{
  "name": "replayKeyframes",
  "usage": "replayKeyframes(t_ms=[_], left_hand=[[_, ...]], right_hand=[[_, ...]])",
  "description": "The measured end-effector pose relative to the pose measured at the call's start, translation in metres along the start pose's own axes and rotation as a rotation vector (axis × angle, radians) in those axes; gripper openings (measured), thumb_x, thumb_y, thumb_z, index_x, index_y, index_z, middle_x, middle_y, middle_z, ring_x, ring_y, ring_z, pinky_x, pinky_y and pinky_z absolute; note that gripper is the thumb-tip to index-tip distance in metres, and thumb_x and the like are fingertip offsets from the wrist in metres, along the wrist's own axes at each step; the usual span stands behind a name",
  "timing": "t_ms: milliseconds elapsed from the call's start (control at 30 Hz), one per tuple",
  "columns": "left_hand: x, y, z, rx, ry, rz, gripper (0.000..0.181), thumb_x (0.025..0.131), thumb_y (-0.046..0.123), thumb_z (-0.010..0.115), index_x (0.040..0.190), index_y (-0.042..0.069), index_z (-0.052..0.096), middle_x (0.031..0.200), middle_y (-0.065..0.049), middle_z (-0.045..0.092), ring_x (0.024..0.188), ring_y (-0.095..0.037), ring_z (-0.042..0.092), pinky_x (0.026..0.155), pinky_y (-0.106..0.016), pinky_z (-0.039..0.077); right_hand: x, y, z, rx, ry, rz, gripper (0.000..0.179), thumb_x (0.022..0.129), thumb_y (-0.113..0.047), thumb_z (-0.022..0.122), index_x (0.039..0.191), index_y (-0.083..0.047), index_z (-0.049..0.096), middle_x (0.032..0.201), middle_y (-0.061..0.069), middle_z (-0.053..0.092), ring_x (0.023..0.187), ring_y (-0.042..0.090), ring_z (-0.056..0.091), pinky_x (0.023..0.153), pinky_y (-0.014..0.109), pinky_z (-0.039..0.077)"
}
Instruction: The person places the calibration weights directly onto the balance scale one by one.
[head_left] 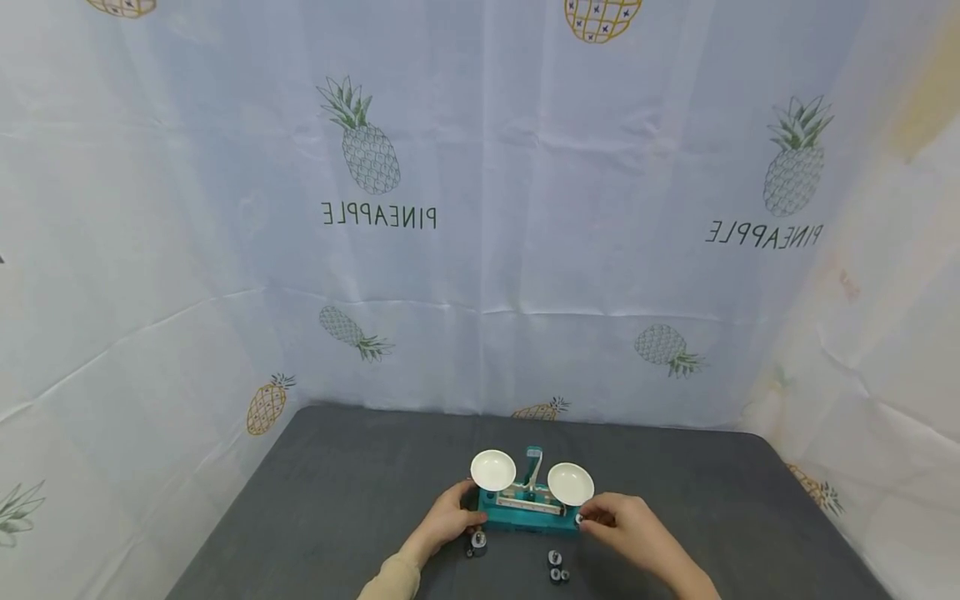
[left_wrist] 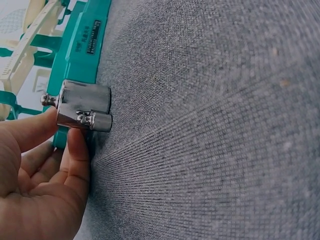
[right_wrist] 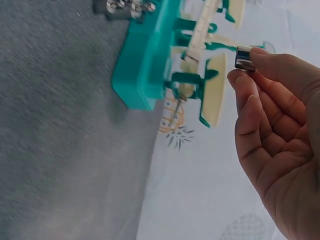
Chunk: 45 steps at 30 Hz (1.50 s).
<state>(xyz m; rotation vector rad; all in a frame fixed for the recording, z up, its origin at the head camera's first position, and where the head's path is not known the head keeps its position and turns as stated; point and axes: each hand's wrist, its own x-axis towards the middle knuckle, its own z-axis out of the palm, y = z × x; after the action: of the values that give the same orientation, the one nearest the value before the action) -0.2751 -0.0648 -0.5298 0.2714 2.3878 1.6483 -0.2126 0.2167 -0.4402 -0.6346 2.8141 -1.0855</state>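
A teal balance scale [head_left: 525,520] with a left cream pan [head_left: 493,472] and a right cream pan [head_left: 571,484] stands on the dark table. My left hand [head_left: 448,515] holds the left end of its base, thumb at the front. Just in front of that hand are a large metal weight [left_wrist: 86,97] and a smaller one [left_wrist: 102,122] beside it. My right hand [right_wrist: 280,110] pinches a small shiny metal weight [right_wrist: 243,58] between thumb and fingertips. In the head view this hand is close by the right pan's lower edge.
Several more metal weights [head_left: 555,557] stand together on the grey table cloth [head_left: 360,483], in front of the scale and right of its middle. A pale curtain [head_left: 480,267] printed with pineapples hangs behind the table and along both sides.
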Motion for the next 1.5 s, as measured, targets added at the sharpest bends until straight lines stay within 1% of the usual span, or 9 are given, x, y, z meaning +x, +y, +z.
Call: replayKeyframes(t_ms=[200, 433, 567, 833, 933, 1000, 1200, 1333, 1500], left_hand=[[-0.001, -0.002, -0.002, -0.006, 0.013, -0.004, 0.059, 0.07, 0.005, 0.066, 0.123, -0.006, 0.041, 0.109, -0.023, 0.051, 0.054, -0.011, 0.053, 0.051, -0.028, 0.046], [0.001, -0.003, -0.001, 0.01, 0.018, -0.002, 0.059, 0.071, 0.006, 0.065, 0.124, -0.004, 0.042, 0.114, -0.024, 0.049, 0.056, -0.012, 0.055, 0.052, -0.028, 0.046], [0.002, -0.004, 0.0, 0.016, 0.017, -0.012, 0.06, 0.072, 0.006, 0.065, 0.125, -0.003, 0.041, 0.115, -0.023, 0.048, 0.058, -0.012, 0.055, 0.052, -0.028, 0.045], [0.003, -0.001, 0.001, 0.01, 0.017, 0.01, 0.06, 0.071, 0.006, 0.065, 0.125, -0.003, 0.041, 0.109, -0.021, 0.052, 0.057, -0.013, 0.055, 0.051, -0.029, 0.046], [0.003, -0.001, 0.001, 0.009, 0.021, 0.008, 0.059, 0.071, 0.006, 0.065, 0.124, -0.003, 0.042, 0.111, -0.022, 0.051, 0.057, -0.012, 0.055, 0.052, -0.028, 0.045], [0.003, 0.0, 0.001, 0.005, 0.02, 0.012, 0.059, 0.071, 0.006, 0.065, 0.125, -0.003, 0.041, 0.108, -0.021, 0.052, 0.057, -0.013, 0.055, 0.052, -0.028, 0.045], [-0.001, 0.002, 0.0, -0.001, 0.012, 0.01, 0.059, 0.072, 0.005, 0.065, 0.125, -0.004, 0.041, 0.105, -0.02, 0.053, 0.056, -0.013, 0.054, 0.052, -0.028, 0.045], [-0.002, 0.003, 0.001, 0.0, 0.014, 0.006, 0.06, 0.071, 0.005, 0.065, 0.125, -0.005, 0.04, 0.108, -0.021, 0.052, 0.057, -0.012, 0.055, 0.052, -0.028, 0.045], [-0.002, 0.003, 0.0, 0.003, 0.016, 0.004, 0.06, 0.071, 0.005, 0.065, 0.125, -0.006, 0.04, 0.105, -0.02, 0.054, 0.058, -0.012, 0.055, 0.052, -0.028, 0.045]], right_hand=[[0.01, 0.003, -0.01, -0.021, 0.024, 0.01, 0.021, 0.08, -0.035, 0.059, 0.091, -0.017, 0.064, 0.083, -0.004, 0.064, 0.067, -0.004, 0.055, 0.055, 0.017, 0.045], [0.025, 0.012, -0.015, -0.03, 0.046, 0.025, 0.019, 0.081, -0.033, 0.059, 0.091, -0.018, 0.063, 0.083, -0.004, 0.064, 0.068, 0.002, 0.057, 0.056, 0.018, 0.045], [0.034, 0.013, -0.013, -0.04, 0.058, 0.035, 0.016, 0.081, -0.032, 0.059, 0.089, -0.019, 0.064, 0.08, -0.006, 0.063, 0.066, 0.001, 0.055, 0.056, 0.018, 0.044], [0.047, 0.013, -0.008, -0.083, 0.052, 0.017, 0.019, 0.081, -0.033, 0.059, 0.09, -0.017, 0.064, 0.082, -0.005, 0.062, 0.068, 0.002, 0.052, 0.055, 0.019, 0.043], [0.051, 0.012, -0.006, -0.086, 0.053, 0.016, 0.017, 0.081, -0.03, 0.059, 0.091, -0.016, 0.064, 0.084, -0.004, 0.062, 0.07, 0.003, 0.053, 0.056, 0.019, 0.043], [0.053, 0.012, -0.005, -0.096, 0.058, 0.016, 0.015, 0.082, -0.027, 0.059, 0.091, -0.016, 0.064, 0.083, -0.004, 0.062, 0.07, 0.004, 0.053, 0.056, 0.019, 0.043], [0.056, 0.011, 0.0, -0.118, 0.059, 0.02, 0.011, 0.081, -0.022, 0.06, 0.09, -0.016, 0.064, 0.081, -0.005, 0.062, 0.07, 0.004, 0.053, 0.057, 0.019, 0.043], [0.058, 0.01, 0.002, -0.119, 0.064, 0.02, 0.012, 0.081, -0.023, 0.06, 0.089, -0.015, 0.064, 0.081, -0.004, 0.061, 0.07, 0.005, 0.053, 0.057, 0.019, 0.043], [0.059, 0.01, 0.002, -0.119, 0.057, 0.013, 0.014, 0.081, -0.023, 0.06, 0.09, -0.013, 0.064, 0.081, -0.002, 0.062, 0.071, 0.007, 0.054, 0.056, 0.019, 0.042]])
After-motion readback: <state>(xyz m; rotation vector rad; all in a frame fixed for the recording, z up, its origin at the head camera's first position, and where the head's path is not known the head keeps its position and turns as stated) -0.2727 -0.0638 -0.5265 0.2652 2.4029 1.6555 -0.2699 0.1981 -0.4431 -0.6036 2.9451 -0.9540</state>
